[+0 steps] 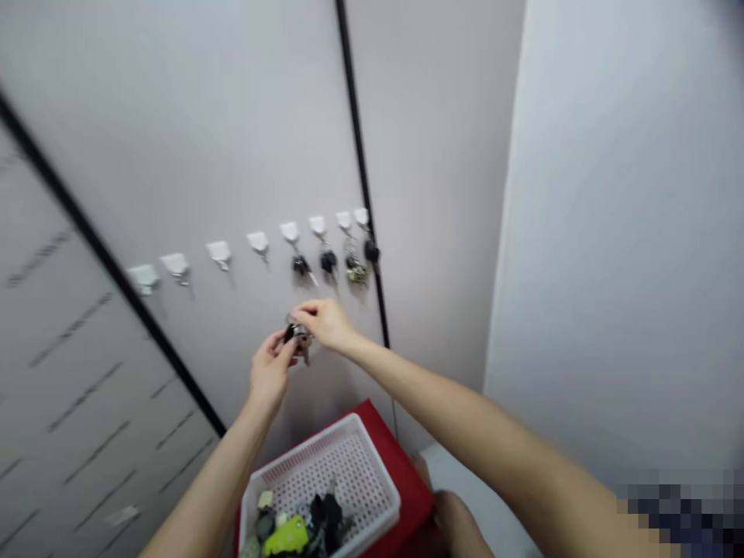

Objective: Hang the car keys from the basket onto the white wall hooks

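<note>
A: State of the grip?
B: Both closed. By the left grip [270, 366] a key bunch [299, 335] is held from below, between thumb and fingers; its ring appears to be pinched by the right grip [330, 322], fingertips drawn together. Finer detail is lost to blur.
A: Position of the bunch?
B: In mid-air, before the pale panel, below the row of white hooks [289, 232] and well above the white basket [349, 457].
A: Progress?
B: Eight hooks counted. On the four at right, hung keys [328, 262] are seen; on the four at left, none. Judged about half done, if one set per hook is meant. The bunch in hand is not yet hung.
A: And beyond?
B: Dark items [328, 519] and a lime-green piece [284, 536] are heaped at the basket's near end; whether more keys are among them cannot be told. The basket is borne by a red support [407, 484].
A: Brands, labels, writing?
B: None could be read. On the left-hand wall [87, 349] only dark dashes are noted, taken as pattern rather than lettering.
</note>
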Motion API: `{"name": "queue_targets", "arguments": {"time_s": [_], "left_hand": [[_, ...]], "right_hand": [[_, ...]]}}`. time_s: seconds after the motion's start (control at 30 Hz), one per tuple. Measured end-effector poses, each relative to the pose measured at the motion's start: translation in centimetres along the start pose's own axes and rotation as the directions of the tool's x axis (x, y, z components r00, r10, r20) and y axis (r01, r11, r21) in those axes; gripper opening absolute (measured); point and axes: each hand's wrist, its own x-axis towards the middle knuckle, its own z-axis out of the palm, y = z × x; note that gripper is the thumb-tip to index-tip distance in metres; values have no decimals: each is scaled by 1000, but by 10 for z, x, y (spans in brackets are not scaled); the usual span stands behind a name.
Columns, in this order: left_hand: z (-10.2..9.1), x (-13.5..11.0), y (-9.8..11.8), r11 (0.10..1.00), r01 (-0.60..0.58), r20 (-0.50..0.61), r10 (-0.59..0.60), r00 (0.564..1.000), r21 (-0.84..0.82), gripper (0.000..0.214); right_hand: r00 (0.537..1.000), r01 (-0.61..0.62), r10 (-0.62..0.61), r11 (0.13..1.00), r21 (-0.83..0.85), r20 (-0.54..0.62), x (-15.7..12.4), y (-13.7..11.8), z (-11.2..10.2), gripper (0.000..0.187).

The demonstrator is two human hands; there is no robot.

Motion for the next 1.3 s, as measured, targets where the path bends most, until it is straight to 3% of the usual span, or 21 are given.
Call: {"name": "queue_targets", "arguments": {"time_s": [0.13, 0.2, 0.33, 0.53, 0.63, 0.8, 0.87, 0.97, 1.03, 1.07, 1.13, 1.2, 1.23, 1.3], "left_hand": [[-8, 32, 43, 987, -154, -124, 159, 980, 50, 24], [-11, 46, 59, 979, -189, -185, 201, 962, 81, 18], [-15, 70, 72, 978, -159, -276, 190, 942, 132, 10], [-17, 84, 60, 987, -21, -269, 63, 961, 157, 9], [-19, 77, 49, 973, 17, -222, 35, 974, 232, 8], [-36, 42, 12, 920, -23, -115, 73, 991, 390, 11], [-43, 18, -13, 901, -44, -17, 57, 998, 431, 13], [-47, -27, -52, 871, -66, 160, -15, 987, 487, 15], [-48, -57, -74, 835, -65, 271, -102, 957, 546, 16], [-48, -70, -83, 806, -67, 323, -159, 933, 588, 16], [-48, -91, -99, 721, -89, 411, -285, 866, 688, 18], [-48, -104, -108, 614, -146, 448, -372, 813, 775, 20], [-49, -108, -111, 563, -186, 455, -387, 802, 806, 22], [-48, -110, -113, 465, -256, 456, -392, 799, 848, 24]], "right_hand": [[988, -83, 115, 960, 269, -105, 48, -25, 2, 12], [982, -74, 124, 944, 321, -140, 67, -36, 4, 11], [974, -74, 121, 968, 238, -189, 92, -45, 11, 13], [969, -152, 146, 988, -14, -197, 101, -36, 23, 20], [976, -118, 81, 977, -180, -204, 93, -32, 24, 23], [956, 110, -192, 935, -336, -223, 49, -20, 21, 32], [966, 165, -217, 935, -315, -138, 19, -6, 23, 33], [988, 129, -97, 943, -306, 118, -39, 24, 30, 27], [945, 72, 40, 942, -327, 323, -80, 45, 34, 24], [894, 56, 102, 941, -334, 436, -99, 55, 36, 23], [743, 47, 198, 937, -345, 639, -130, 70, 38, 22], [616, 39, 273, 926, -375, 739, -152, 80, 40, 22], [586, 35, 304, 916, -399, 751, -159, 82, 41, 24], [580, 28, 352, 893, -450, 735, -168, 85, 45, 26]]}}
